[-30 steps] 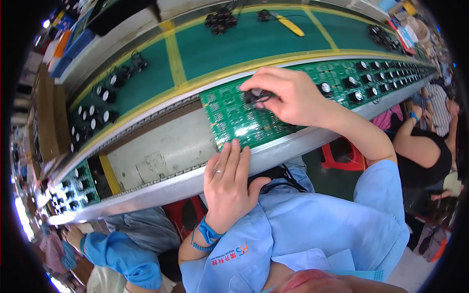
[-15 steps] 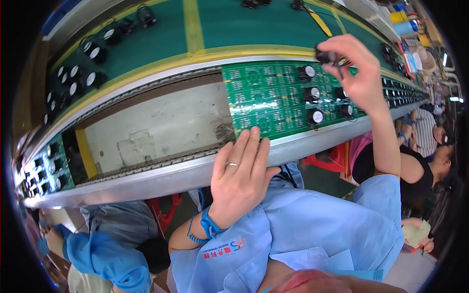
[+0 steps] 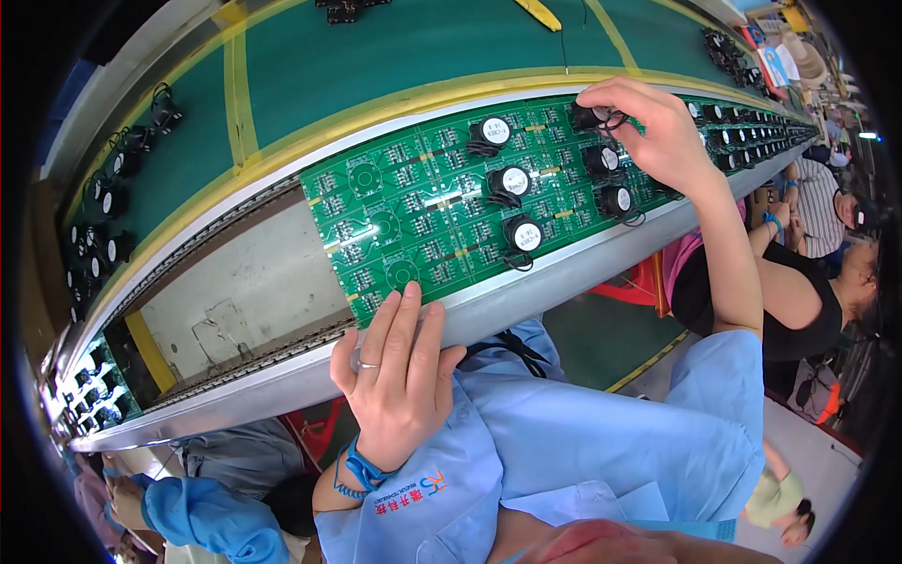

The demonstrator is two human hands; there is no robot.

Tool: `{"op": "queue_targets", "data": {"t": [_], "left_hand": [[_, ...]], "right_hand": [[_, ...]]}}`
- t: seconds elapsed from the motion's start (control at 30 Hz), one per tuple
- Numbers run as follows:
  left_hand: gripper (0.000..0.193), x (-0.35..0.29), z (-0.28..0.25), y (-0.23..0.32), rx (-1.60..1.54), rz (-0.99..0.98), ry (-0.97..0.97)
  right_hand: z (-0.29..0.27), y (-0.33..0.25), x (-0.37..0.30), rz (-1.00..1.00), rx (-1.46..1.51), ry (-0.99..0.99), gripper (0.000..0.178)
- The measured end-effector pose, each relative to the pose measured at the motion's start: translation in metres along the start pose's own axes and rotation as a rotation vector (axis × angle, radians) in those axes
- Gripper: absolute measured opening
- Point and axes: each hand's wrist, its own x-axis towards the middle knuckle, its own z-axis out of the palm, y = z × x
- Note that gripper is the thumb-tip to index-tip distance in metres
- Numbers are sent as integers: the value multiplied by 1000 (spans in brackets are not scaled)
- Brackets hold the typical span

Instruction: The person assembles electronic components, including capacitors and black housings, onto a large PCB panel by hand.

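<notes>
Resting flat with fingers slightly apart, the left hand point(image 3: 395, 376) touches the board point(image 3: 442, 199) at its near left corner, by the conveyor's point(image 3: 526, 293) near edge. The right hand point(image 3: 655, 139) has its fingers clamped on a black part point(image 3: 587, 117) toward the conveyor's far edge.

A yellow tool point(image 3: 538, 13) is lying on the green table point(image 3: 413, 61), where yellow tape point(image 3: 239, 99) is running across. Red stools point(image 3: 643, 282) are standing lower down. A striped top point(image 3: 819, 221) is showing at right, a co-worker's blue sleeve point(image 3: 211, 515) at lower left.
</notes>
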Motion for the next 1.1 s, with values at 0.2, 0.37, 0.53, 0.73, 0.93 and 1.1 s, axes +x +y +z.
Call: {"op": "queue_targets", "data": {"t": [0.2, 0.37, 0.53, 0.73, 0.93, 1.1], "left_hand": [[34, 1, -1, 4, 19, -48, -13], [34, 4, -1, 5, 32, -39, -43], [33, 3, -1, 5, 39, -38, -45], [33, 6, 0, 5, 24, -41, -30], [33, 6, -3, 5, 67, -34, -16], [37, -1, 0, 0, -35, -23, 50]], "right_hand": [[-2, 3, 7, -102, 9, -46, 35], [-6, 13, 6, -252, -88, -51, 44], [-5, 13, 13, -247, -47, -76, 39], [-3, 25, 13, -283, 22, -69, 34], [-5, 22, 5, -339, -35, -43, 49], [-35, 0, 25, -234, -145, -202, 43]]}}
